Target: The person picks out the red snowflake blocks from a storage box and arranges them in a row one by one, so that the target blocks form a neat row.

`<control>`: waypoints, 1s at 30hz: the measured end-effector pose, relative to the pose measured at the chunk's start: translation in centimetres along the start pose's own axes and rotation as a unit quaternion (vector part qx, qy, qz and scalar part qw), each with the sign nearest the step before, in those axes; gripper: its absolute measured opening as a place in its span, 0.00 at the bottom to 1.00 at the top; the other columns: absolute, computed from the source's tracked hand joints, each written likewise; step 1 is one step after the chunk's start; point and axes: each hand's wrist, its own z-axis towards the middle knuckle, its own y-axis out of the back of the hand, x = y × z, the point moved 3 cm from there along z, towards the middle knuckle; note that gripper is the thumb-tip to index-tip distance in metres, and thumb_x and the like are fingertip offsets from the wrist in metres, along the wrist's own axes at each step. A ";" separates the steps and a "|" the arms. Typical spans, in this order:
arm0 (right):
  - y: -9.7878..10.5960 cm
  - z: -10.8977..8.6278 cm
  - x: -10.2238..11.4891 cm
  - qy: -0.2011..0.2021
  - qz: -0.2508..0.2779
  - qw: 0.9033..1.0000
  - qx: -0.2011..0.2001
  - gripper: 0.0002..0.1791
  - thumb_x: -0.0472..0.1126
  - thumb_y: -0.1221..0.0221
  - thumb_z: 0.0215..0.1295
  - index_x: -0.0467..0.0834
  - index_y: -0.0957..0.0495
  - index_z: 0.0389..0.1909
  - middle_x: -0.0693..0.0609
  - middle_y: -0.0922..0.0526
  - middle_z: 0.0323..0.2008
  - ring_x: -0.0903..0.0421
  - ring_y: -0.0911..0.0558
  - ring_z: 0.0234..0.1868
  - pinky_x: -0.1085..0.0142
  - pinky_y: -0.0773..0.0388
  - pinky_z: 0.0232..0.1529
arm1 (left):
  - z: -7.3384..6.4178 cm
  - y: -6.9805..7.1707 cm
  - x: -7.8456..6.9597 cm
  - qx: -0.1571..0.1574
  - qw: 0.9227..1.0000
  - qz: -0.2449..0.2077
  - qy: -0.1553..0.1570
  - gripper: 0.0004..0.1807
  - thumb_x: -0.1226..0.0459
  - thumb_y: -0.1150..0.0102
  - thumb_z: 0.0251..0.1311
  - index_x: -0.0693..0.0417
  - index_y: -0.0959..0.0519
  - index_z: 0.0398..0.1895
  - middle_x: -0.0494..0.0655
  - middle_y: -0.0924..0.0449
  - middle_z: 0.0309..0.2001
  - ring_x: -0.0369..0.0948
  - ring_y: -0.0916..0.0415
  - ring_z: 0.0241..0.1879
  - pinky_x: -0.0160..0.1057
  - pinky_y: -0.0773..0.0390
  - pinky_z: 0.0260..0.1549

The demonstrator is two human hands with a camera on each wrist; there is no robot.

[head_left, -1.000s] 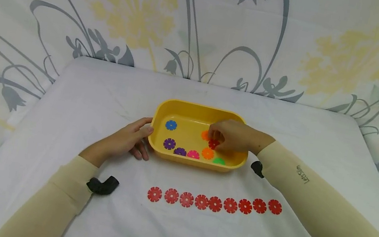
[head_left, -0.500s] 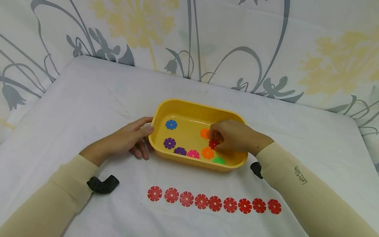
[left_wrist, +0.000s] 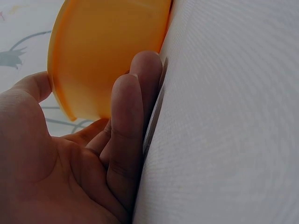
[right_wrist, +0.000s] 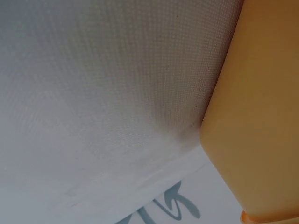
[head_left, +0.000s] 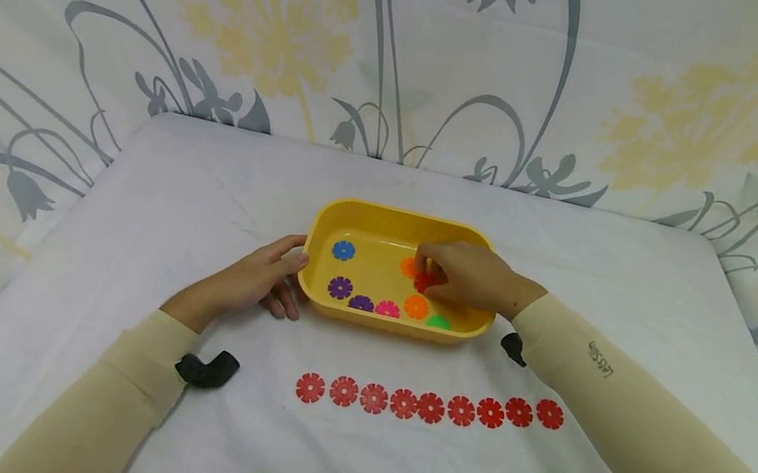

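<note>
My left hand (head_left: pixel 261 277) holds the left end of a yellow plastic tray (head_left: pixel 371 321). In the left wrist view the thumb is at the rim of the tray (left_wrist: pixel 93 51), and the other fingers lie low beside its wall. Inside the tray's right half, my right hand (head_left: pixel 474 277) has its fingers curled down and pinches a red flower-shaped disc (head_left: pixel 424 282), partly hidden by the fingers. An orange disc (head_left: pixel 408 267) lies right beside the fingertips. The right wrist view has only the outer wall of the tray (right_wrist: pixel 261 116) and the white cloth, no fingers.
Also in the tray are a blue disc (head_left: pixel 343 251), a purple disc (head_left: pixel 340 288), a pink disc (head_left: pixel 387 308) and a green disc (head_left: pixel 438 322). In front, several red discs (head_left: pixel 431 407) form a row on the white cloth (head_left: pixel 338 466). A patterned curtain (head_left: pixel 412 48) stands behind.
The right hand's fingers have shifted slightly left and lifted a little, and the red disc at the fingertips has moved slightly with them. The left hand and tray stay in place.
</note>
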 end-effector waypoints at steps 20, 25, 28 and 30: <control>3.2 -11.4 -0.8 0.038 0.057 0.963 -0.260 0.19 0.30 0.31 0.59 0.43 0.24 0.49 0.53 0.15 0.41 0.59 0.20 0.40 0.72 0.19 0.42 | -0.4 -0.4 -0.3 0.000 1.000 0.014 0.008 0.33 0.47 0.63 0.78 0.42 0.54 0.81 0.58 0.16 0.35 0.46 0.15 0.30 0.39 0.14 0.34; 3.0 -15.8 -3.1 0.009 0.058 0.955 -0.289 0.20 0.30 0.30 0.56 0.46 0.24 0.46 0.58 0.17 0.37 0.65 0.21 0.35 0.82 0.24 0.38 | -0.4 -0.3 -0.3 -0.004 1.000 0.012 0.015 0.33 0.45 0.63 0.78 0.41 0.53 0.80 0.58 0.15 0.34 0.46 0.15 0.30 0.39 0.14 0.35; 2.2 -18.2 -4.9 -0.013 0.066 0.959 -0.276 0.20 0.29 0.30 0.56 0.47 0.25 0.45 0.60 0.19 0.36 0.68 0.22 0.34 0.83 0.25 0.37 | -0.3 -0.4 -0.2 -0.006 1.000 0.010 0.023 0.33 0.44 0.63 0.77 0.41 0.53 0.80 0.57 0.15 0.34 0.46 0.15 0.30 0.38 0.15 0.35; 1.4 -19.6 -6.1 -0.031 0.076 0.965 -0.251 0.20 0.29 0.30 0.56 0.48 0.26 0.45 0.60 0.19 0.34 0.69 0.22 0.33 0.81 0.24 0.37 | -0.3 -0.5 -0.2 -0.005 1.000 0.009 0.022 0.34 0.44 0.63 0.77 0.41 0.52 0.80 0.57 0.15 0.33 0.46 0.15 0.29 0.37 0.15 0.35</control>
